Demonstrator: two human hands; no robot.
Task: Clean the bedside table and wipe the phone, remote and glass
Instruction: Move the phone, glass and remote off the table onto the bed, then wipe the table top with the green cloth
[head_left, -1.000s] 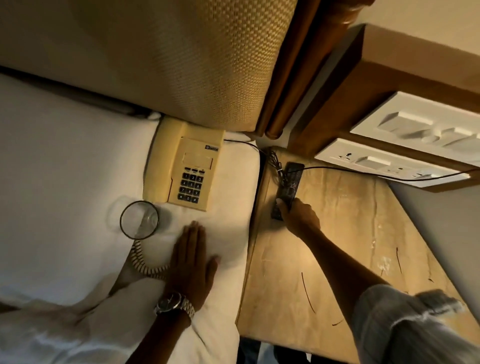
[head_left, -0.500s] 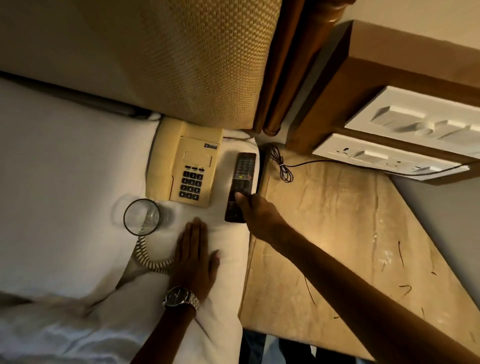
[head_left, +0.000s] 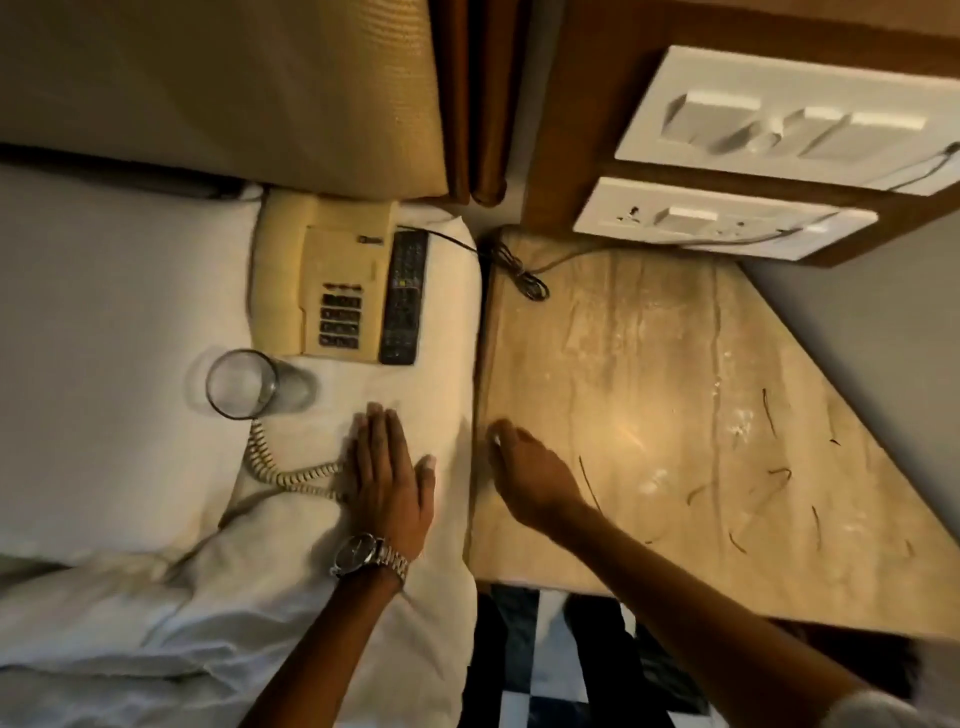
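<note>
Phone (head_left: 332, 291), remote (head_left: 402, 299) and glass (head_left: 241, 383) rest on the bed (head_left: 104, 338).

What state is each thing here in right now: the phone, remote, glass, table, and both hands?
Phone: on the bed, handset in its cradle.
Remote: flat on the bed, against the phone's side.
Glass: upright on the bed, looks empty.
Table: dusty, with only a coiled cable.
Left hand: open, flat on the bed.
Right hand: empty, over the table edge.

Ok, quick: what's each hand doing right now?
Left hand: open, flat on the bed, holding nothing.
Right hand: over the bedside table, loosely curled, apparently empty.
</note>
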